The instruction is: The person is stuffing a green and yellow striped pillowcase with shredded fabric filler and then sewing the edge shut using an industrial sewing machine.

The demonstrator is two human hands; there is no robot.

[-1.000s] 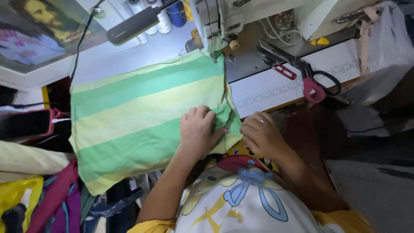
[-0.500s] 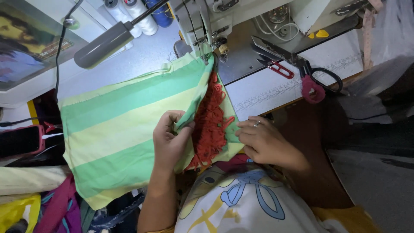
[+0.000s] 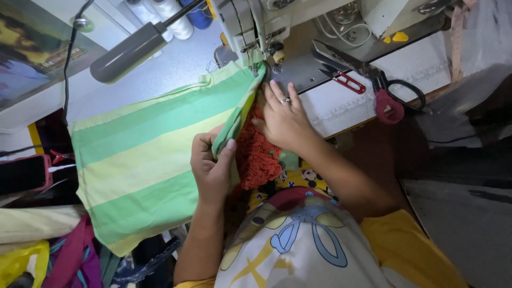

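— Nearest you, what is your left hand [image 3: 212, 166] doing?

— It's clamped on the folded edge of the green and yellow striped cloth [image 3: 144, 165], thumb on top and fingers curled under, lifting that edge so the red-orange lace fabric [image 3: 257, 154] shows beneath it.

— And your right hand [image 3: 285, 120]?

— It lies flat with the fingers spread apart, gripping nothing, pressing down on the lace and the desk [image 3: 341, 106] just beyond your left hand. You wear a ring on one finger.

— Which way does the work lie from your hands?

— The striped cloth spreads out to your left and hangs off the desk edge. Its folded edge runs as a long line away from you, from your left thumb straight up to the presser foot of the sewing machine [image 3: 256, 24]. Your right hand is the nearer one to the needle; its fingertips sit just short of it.

— Farther out?

— Scissors with a pink handle [image 3: 381, 88] lie to the right of the needle, well apart from both hands. A grey lamp [image 3: 130, 50] hangs over the cloth, and thread cones [image 3: 173, 18] stand behind it.
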